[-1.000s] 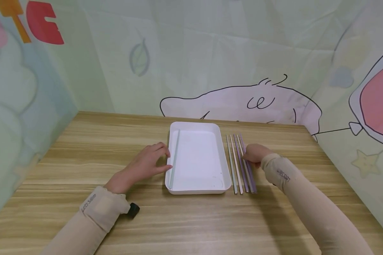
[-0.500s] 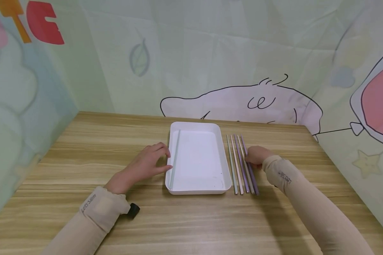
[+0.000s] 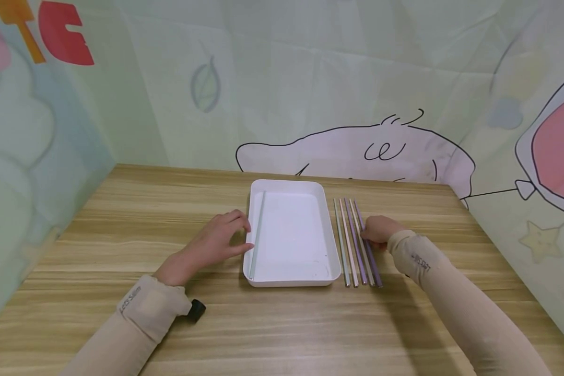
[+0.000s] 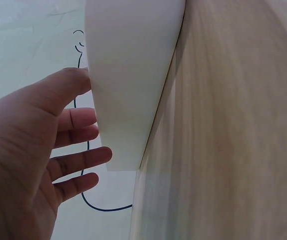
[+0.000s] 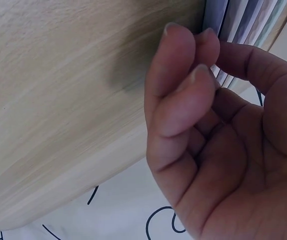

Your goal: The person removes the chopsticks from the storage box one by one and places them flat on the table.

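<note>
A shallow white tray (image 3: 293, 235) lies on the table, with one pale green chopstick (image 3: 258, 235) along its left side. My left hand (image 3: 218, 237) is at the tray's left rim, thumb and fingers apart; in the left wrist view the fingers look fairly straight beside the white wall. Several metallic chopsticks lie side by side right of the tray: green (image 3: 341, 245), pink (image 3: 349, 245), purple (image 3: 357, 250), pale gold (image 3: 365, 256). With curled fingers, my right hand (image 3: 379, 230) pinches the outermost dark purple chopstick (image 3: 375, 266); the contact is partly hidden.
The wooden table (image 3: 282, 329) extends in front of the tray and to both sides. A printed cloth wall (image 3: 282, 104) stands close behind the tray, and cloth also encloses the left and right sides.
The right hand has shifted slightly right with the dark purple chopstick, whose near end now lies apart from the pale gold one. The left hand and the tray have stayed put.
</note>
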A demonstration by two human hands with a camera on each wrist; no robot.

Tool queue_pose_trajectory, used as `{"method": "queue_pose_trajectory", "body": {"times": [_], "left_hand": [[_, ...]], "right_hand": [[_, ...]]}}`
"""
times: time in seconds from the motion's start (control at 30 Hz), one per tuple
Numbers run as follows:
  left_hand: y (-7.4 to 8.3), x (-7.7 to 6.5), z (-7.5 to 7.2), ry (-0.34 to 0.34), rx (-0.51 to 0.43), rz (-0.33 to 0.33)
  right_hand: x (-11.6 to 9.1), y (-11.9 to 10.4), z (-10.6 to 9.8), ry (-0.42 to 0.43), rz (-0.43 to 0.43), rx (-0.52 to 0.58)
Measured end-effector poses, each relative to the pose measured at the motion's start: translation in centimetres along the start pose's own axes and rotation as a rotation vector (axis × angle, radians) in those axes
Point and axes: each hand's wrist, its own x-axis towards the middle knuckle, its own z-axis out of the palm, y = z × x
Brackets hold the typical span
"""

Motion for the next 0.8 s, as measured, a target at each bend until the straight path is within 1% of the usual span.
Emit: {"method": "queue_pose_trajectory", "body": {"times": [0.37,0.5,0.6,0.8], "left_hand": [[0.2,0.0,-0.1,0.005,0.005,0.002],[0.2,0.0,-0.1,0.001,0.001,-0.004],[0.2,-0.1,0.0,0.000,0.004,-0.002],[0.1,0.0,0.0,0.006,0.012,0.003]], "right_hand": [[-0.4,0.1,-0.2,0.004,-0.023,0.030],[-0.7,-0.2,-0.5,0.007,-0.028,0.019],[-0.9,-0.4,-0.7,0.012,-0.013,0.016],[-1.1,-0.8,-1.1,0.065,0.017,0.014]]}}
